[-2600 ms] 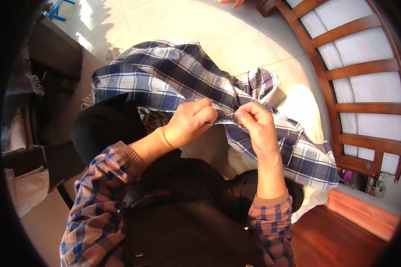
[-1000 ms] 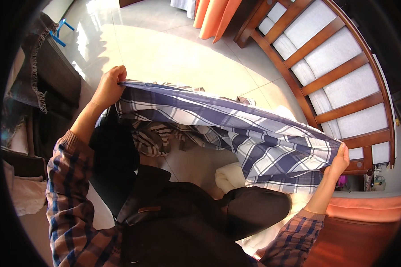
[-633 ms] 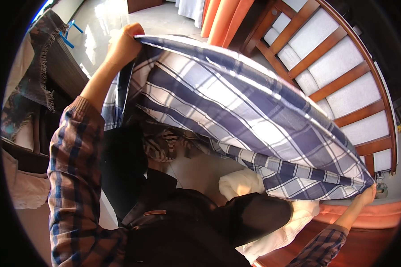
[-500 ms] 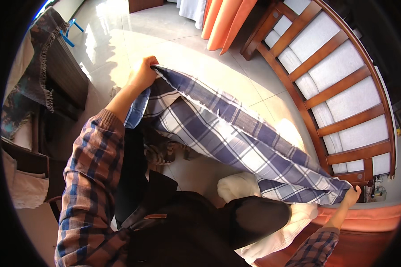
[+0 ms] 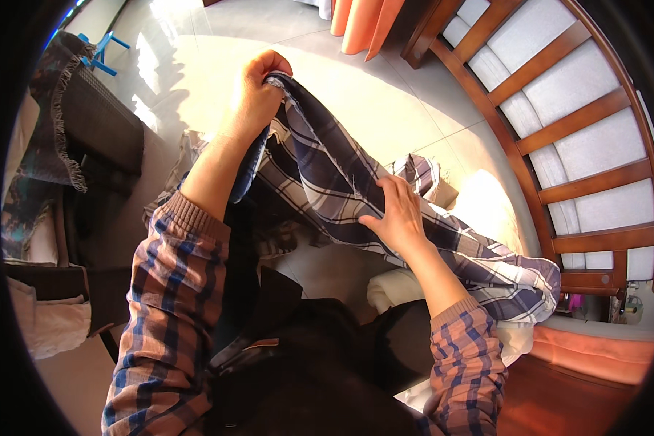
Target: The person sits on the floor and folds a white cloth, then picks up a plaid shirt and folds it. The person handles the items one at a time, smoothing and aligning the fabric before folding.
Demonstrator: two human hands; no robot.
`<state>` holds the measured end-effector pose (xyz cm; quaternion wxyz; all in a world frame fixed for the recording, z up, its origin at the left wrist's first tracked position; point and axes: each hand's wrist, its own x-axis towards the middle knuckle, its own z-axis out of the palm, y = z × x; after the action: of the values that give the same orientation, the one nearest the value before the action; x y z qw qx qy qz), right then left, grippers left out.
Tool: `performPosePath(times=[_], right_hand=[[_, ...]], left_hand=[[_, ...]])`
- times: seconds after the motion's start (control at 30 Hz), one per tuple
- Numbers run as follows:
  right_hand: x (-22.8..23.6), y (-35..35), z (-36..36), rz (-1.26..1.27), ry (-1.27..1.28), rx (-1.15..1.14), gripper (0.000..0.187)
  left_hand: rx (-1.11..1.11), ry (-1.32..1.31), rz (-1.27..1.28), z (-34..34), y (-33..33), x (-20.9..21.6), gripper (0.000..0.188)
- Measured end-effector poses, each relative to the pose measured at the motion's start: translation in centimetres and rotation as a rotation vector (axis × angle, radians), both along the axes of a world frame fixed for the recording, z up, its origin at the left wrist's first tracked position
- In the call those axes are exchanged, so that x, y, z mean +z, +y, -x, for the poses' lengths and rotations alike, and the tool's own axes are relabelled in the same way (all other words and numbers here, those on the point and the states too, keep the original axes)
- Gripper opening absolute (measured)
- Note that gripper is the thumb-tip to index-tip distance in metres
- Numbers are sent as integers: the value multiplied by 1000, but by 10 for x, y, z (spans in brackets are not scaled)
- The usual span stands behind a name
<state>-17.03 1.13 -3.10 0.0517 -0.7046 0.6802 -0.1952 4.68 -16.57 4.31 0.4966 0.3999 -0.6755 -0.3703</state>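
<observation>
- Fingers (image 5: 275,62) of the left hand (image 5: 256,102) curled and clamped on the plaid cloth's upper corner; that arm reaches far forward, wrist raised;
- right hand (image 5: 401,218) back upward over the cloth's middle, thumb spread from the fingers; whether the fingertips press the fabric, cannot tell; elbow bent, nearer the body;
- plaid cloth (image 5: 327,163) slants from the left hand, beneath the right, toward the slatted wooden frame (image 5: 599,182).
</observation>
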Motion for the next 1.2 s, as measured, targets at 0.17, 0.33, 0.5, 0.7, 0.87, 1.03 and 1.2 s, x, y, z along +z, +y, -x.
performPosePath(times=[0.17,0.33,0.5,0.7,0.87,1.03,1.2], right_hand=[[-2,-26,12,275,-493,-80,5],[29,-23,25,165,-915,-118,6],[49,-16,14,90,-933,-6,8],[58,-8,6,-12,-925,-9,9],[61,-7,6,2,-873,-50,8],[57,1,20,-63,-883,-77,8],[53,6,30,-97,-973,-116,9]], left_hand=[[87,-157,57,-17,-6,-6,19],[-75,-984,126,-39,5,-36,28],[-511,-565,175,13,38,-19,34],[-673,-242,193,54,69,-16,27],[-515,-234,283,57,67,-11,7],[-613,116,-600,59,59,-5,23],[-620,177,-613,62,62,-9,18]])
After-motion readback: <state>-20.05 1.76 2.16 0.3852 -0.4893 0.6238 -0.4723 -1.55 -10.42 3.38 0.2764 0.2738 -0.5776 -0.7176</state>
